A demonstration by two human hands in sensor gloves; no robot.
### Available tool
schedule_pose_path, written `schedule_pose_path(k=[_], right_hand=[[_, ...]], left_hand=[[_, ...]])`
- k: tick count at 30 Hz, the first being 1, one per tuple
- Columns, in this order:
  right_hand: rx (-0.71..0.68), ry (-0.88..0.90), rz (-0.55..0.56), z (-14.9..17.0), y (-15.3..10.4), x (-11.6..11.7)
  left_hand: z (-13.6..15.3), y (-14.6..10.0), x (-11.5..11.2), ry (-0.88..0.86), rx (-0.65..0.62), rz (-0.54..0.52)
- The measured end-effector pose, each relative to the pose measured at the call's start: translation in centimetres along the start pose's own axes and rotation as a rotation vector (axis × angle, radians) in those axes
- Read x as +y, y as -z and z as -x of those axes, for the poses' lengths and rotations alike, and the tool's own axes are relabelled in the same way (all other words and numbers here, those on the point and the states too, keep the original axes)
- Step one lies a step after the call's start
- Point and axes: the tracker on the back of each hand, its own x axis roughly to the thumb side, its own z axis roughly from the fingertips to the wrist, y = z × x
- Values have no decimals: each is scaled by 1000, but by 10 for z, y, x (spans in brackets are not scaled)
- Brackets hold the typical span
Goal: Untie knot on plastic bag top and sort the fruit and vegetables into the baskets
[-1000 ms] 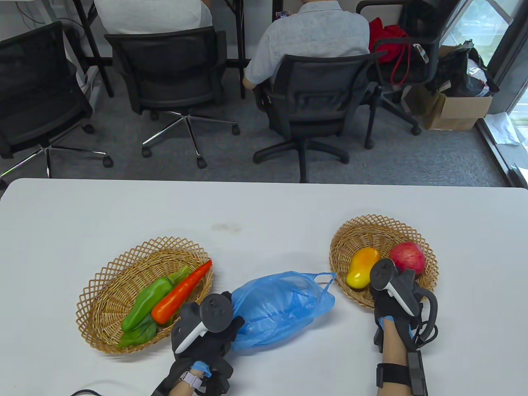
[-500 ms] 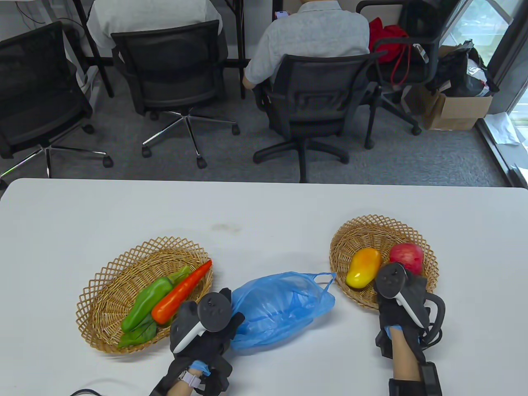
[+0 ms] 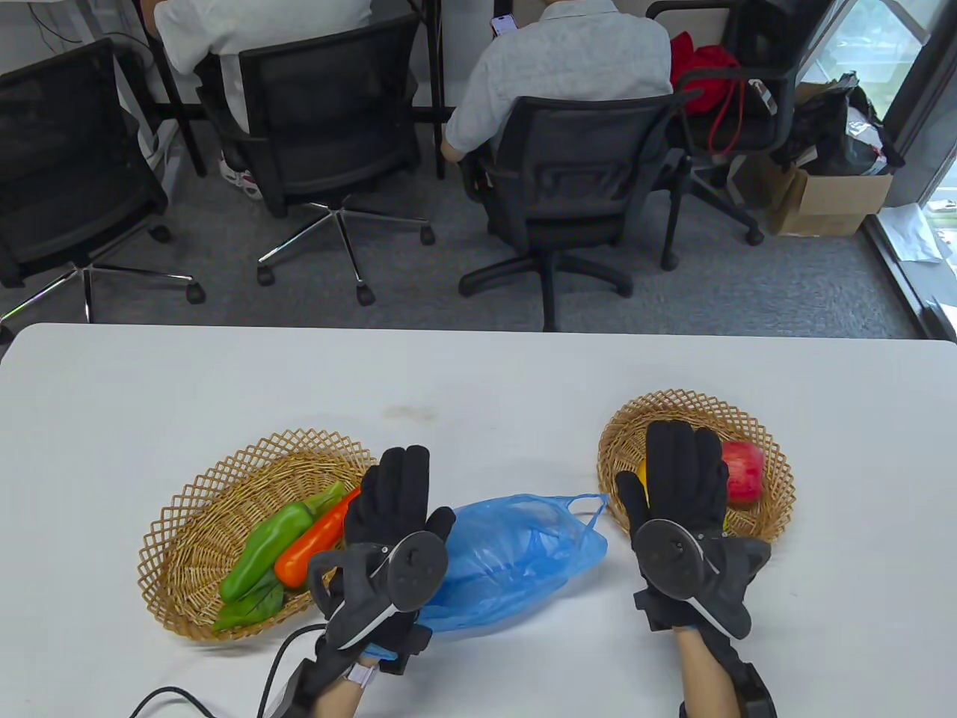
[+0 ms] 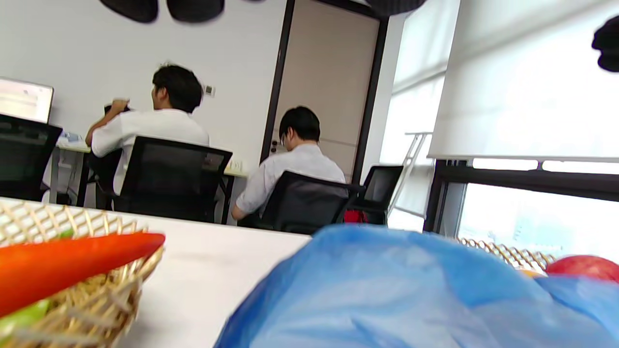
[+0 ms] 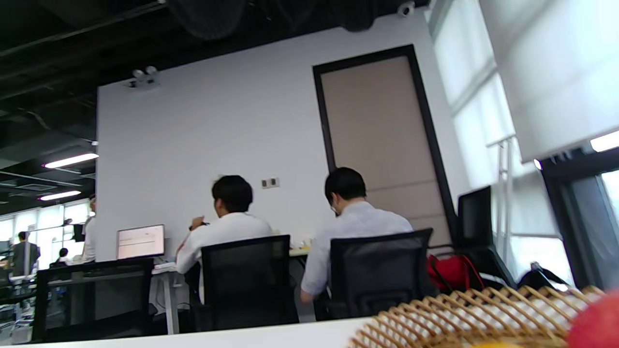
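The blue plastic bag (image 3: 516, 557) lies slack on the table between the two baskets, its handle loops loose at the right end. My left hand (image 3: 395, 486) is raised beside the bag with straight fingers and holds nothing. My right hand (image 3: 684, 470) is raised the same way in front of the right basket (image 3: 777, 479). That basket holds a red apple (image 3: 745, 473) and a mango (image 3: 641, 476), which is mostly hidden behind my hand. The left basket (image 3: 187, 508) holds a carrot (image 3: 318, 538), a green pepper (image 3: 262, 550) and a leafy green (image 3: 250, 606). The left wrist view shows the bag (image 4: 396, 295) close up.
The white table (image 3: 478, 374) stretches beyond the baskets. Behind it two people sit in office chairs (image 3: 576, 187) with their backs turned. A black cable (image 3: 172, 695) trails from my left wrist at the table's near edge.
Both hands have lifted off the table and straightened their fingers upward. The left has come off the bag; the right now covers the mango. The bag has sagged slightly.
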Motion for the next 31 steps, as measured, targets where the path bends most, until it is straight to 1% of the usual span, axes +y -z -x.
schedule_pose_path(k=[4,8,9,12,15,17,21,31], right_hand=[[-95,-73,43,-25,1,-2],[-152,-133,77,-36,-5,7],[-164,-146,79,-38,-6,10],[-196,-183,39,-40,-9,21],[-217,-197,-16,-40,-10,34],[-219,-199,-46,-40,-11,41],[-215,-206,-77,-39,-11,48],[-205,-210,-85,-36,-10,49]], left_hand=[[5,-4,0,24,-11,-95],[15,-7,-11,104,-51,-103],[17,-7,-14,119,-58,-95],[24,-7,-24,175,-65,-13],[29,-5,-33,231,-55,67],[31,-4,-37,244,-49,96],[30,-4,-43,250,-56,125],[22,-5,-46,263,-85,139]])
